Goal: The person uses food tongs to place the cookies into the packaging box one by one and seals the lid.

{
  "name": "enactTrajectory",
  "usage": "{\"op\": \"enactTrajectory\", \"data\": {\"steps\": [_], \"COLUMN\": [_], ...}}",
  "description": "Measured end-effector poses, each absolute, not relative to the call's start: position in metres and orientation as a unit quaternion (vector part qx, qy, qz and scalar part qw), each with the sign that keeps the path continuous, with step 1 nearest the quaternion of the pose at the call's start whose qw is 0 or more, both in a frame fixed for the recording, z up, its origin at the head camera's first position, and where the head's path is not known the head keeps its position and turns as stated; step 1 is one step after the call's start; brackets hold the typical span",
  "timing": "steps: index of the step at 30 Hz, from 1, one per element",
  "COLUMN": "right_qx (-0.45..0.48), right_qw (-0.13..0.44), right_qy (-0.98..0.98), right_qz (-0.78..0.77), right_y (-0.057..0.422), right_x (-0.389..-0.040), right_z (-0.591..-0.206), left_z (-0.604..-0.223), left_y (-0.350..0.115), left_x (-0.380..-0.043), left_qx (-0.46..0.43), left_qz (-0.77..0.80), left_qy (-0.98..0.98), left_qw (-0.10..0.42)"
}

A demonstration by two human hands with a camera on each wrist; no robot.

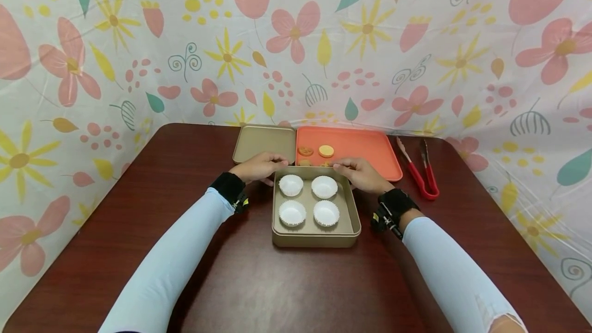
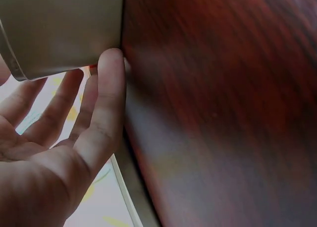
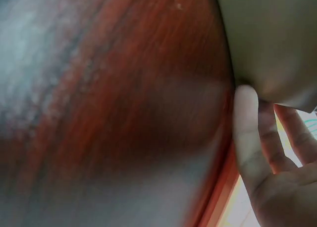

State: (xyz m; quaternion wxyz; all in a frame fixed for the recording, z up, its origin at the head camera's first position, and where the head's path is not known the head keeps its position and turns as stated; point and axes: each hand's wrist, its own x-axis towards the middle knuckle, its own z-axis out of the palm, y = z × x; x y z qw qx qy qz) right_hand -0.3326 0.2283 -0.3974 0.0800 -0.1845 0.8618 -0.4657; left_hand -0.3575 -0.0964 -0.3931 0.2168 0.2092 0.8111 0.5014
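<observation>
A square gold tin (image 1: 316,240) stands mid-table, with several white fluted paper cups (image 1: 292,213) inside it in two rows. At its far left corner is my left hand (image 1: 260,166), loosely spread, fingertips touching the tin. Seen from the left wrist, one finger (image 2: 111,81) meets the tin's lower side while others reach past its edge. My right hand (image 1: 363,174) touches the far right corner in much the same way. In the right wrist view a straight finger (image 3: 246,113) rests at the tin's base, with other fingers partly hidden behind it.
Behind the tin, a gold lid (image 1: 264,144) lies at the left, beside an orange tray (image 1: 365,148). Several round biscuits (image 1: 326,151) lie on the tray, some partly hidden by the tin. Red-handled tongs (image 1: 430,189) lie right of the tray. A flowered cloth (image 1: 296,66) hangs behind the table.
</observation>
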Motion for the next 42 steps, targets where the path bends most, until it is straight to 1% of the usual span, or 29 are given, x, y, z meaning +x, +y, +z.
{"op": "enactTrajectory", "data": {"steps": [3,6,11,16,23,32,42], "right_qx": [-0.197,-0.218,-0.224,-0.215,-0.19,-0.189,-0.187], "right_qw": [0.075,0.055,0.03,0.045,0.074,0.073,0.057], "right_qy": [0.86,0.862,0.869,0.871,0.867,0.864,0.859], "right_qz": [-0.464,-0.455,-0.44,-0.439,-0.454,-0.462,-0.472], "right_y": [0.229,0.231,0.233,0.241,0.244,0.244,0.243], "right_x": [-0.332,-0.333,-0.333,-0.333,-0.33,-0.335,-0.331], "right_z": [-0.399,-0.402,-0.404,-0.407,-0.406,-0.41,-0.413], "left_z": [-0.393,-0.395,-0.397,-0.398,-0.397,-0.393,-0.395], "left_y": [-0.097,-0.097,-0.095,-0.091,-0.089,-0.091,-0.091], "left_x": [-0.357,-0.357,-0.352,-0.35,-0.349,-0.345,-0.345], "left_qx": [0.221,0.229,0.228,0.226,0.229,0.226,0.218], "left_qz": [0.493,0.491,0.489,0.479,0.475,0.472,0.489], "left_qy": [0.816,0.817,0.823,0.833,0.835,0.841,0.834], "left_qw": [0.206,0.197,0.178,0.158,0.156,0.138,0.135]}}
